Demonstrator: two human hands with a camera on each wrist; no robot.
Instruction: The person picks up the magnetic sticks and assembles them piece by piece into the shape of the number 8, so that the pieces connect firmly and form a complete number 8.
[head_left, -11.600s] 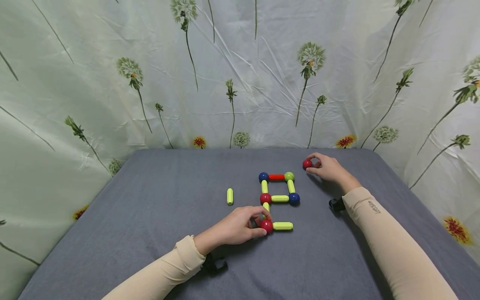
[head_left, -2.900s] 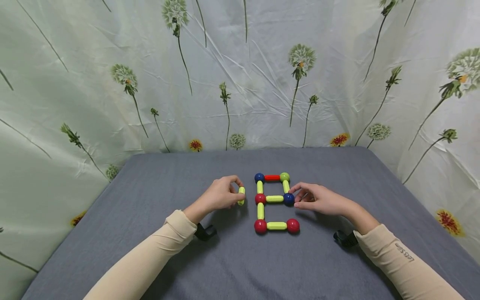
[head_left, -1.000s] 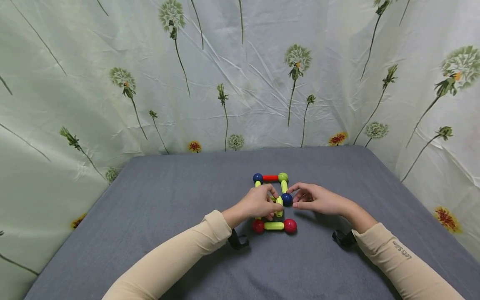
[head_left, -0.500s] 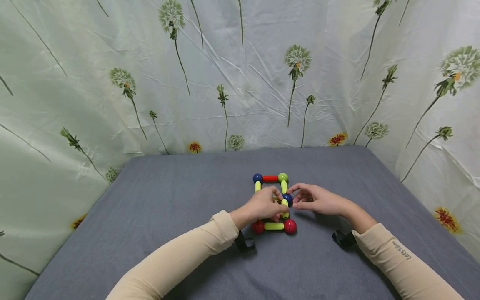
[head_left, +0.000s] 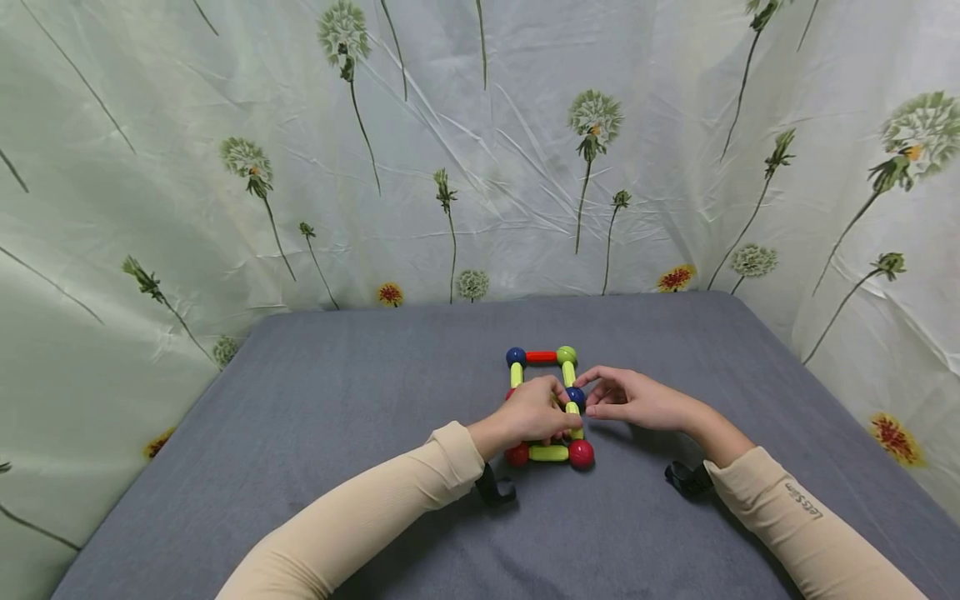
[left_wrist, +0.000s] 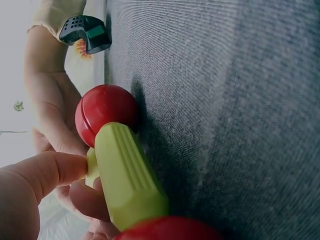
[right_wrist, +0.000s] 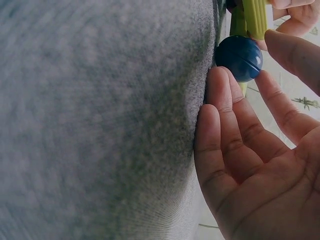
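Pinching a green rod upright on the tabletop, the left hand seats it between blue ball and red ball; the right hand, fingers nearly straight, steadies the blue ball just beside it.

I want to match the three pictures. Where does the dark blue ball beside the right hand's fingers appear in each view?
Head: the dark blue ball sits mid-frame, on the frame's right side, between both hands.
Left wrist: not in it.
Right wrist: upper right, against the right hand's fingertips.
Shared landmark: the grey cloth surface.
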